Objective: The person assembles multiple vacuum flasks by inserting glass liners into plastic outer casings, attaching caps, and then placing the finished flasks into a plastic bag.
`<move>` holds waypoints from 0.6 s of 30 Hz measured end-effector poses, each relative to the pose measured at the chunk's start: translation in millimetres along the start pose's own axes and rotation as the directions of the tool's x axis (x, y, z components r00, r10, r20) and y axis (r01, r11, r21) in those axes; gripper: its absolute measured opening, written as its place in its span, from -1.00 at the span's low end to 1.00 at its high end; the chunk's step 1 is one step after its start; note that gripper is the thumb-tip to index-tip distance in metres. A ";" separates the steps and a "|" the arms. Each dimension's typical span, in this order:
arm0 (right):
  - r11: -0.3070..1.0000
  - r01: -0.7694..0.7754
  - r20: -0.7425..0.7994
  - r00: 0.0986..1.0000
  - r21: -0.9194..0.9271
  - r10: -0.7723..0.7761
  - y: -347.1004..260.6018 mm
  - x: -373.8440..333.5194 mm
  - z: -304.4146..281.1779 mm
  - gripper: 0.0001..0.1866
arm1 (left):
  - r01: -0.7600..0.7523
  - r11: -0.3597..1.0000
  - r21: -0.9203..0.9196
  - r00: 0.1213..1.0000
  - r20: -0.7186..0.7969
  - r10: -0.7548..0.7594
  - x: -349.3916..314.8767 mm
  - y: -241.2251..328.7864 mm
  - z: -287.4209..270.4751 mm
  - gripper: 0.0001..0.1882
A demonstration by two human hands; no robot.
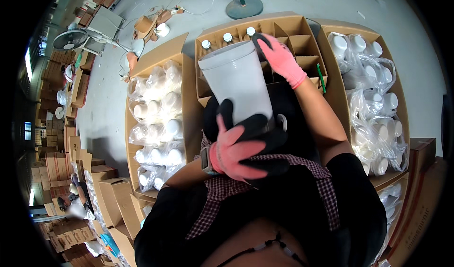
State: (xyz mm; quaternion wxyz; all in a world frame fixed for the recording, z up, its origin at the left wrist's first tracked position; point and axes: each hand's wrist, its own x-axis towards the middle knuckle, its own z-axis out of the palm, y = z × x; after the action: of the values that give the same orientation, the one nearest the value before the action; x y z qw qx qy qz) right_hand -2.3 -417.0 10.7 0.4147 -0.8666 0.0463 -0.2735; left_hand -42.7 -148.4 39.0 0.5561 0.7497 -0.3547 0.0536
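Note:
A tall, pale grey container (239, 77) with a raised rim is tilted in front of my body, its wide end pointing up and left. My left hand (243, 146), in a pink and black glove, is closed round its lower end. The fingers are slightly spread over the surface there. My right hand (281, 58), gloved alike, is beside the container's rim on the right. Its dark fingertips are bent and partly blurred, so I cannot tell whether they grip the rim. Under both hands stands a divided carton (302, 44), where several white-capped bottles (228, 38) occupy the far left compartments.
Open cartons of plastic-wrapped white-capped containers flank me, on the left (161, 111) and right (373, 96). A green pen-like stick (321, 77) leans on the divided carton. Beyond are a round stand base (244, 7) and a fan (71, 39). Another person (75, 205) is far left.

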 end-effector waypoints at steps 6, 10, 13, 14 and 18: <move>0.936 0.348 -0.212 0.920 0.058 -0.329 -105.9 -40.2 -19.1 -0.43 | 0.146 0.950 -0.276 0.976 0.196 -0.093 108.9 -58.4 -24.6 -0.38; 0.857 0.169 -0.039 0.984 0.487 -0.172 -12.1 -18.7 20.5 -0.51 | -0.146 0.989 0.009 0.985 0.090 0.144 73.3 -9.3 7.5 -0.33; 0.665 -0.263 0.324 0.946 0.699 0.034 35.0 3.4 32.8 -0.54 | -0.635 0.754 0.171 0.766 0.269 0.584 61.4 45.0 15.7 -0.37; 0.333 -0.444 0.381 0.893 0.832 0.239 29.6 12.2 39.5 -0.54 | -0.512 0.859 -0.019 0.857 0.049 0.513 68.8 38.9 18.8 -0.45; 0.815 0.161 -0.200 0.978 0.556 -0.057 -71.5 -18.8 -22.5 -0.58 | -0.226 0.940 0.256 0.917 -0.271 0.294 112.7 -29.4 -21.4 -0.44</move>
State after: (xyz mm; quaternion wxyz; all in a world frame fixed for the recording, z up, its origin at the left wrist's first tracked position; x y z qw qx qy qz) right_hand -40.2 -380.2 67.1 0.6325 -0.6771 -0.0512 -0.3727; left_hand 65.1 -179.2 77.2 0.5058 0.7350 -0.3533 0.2814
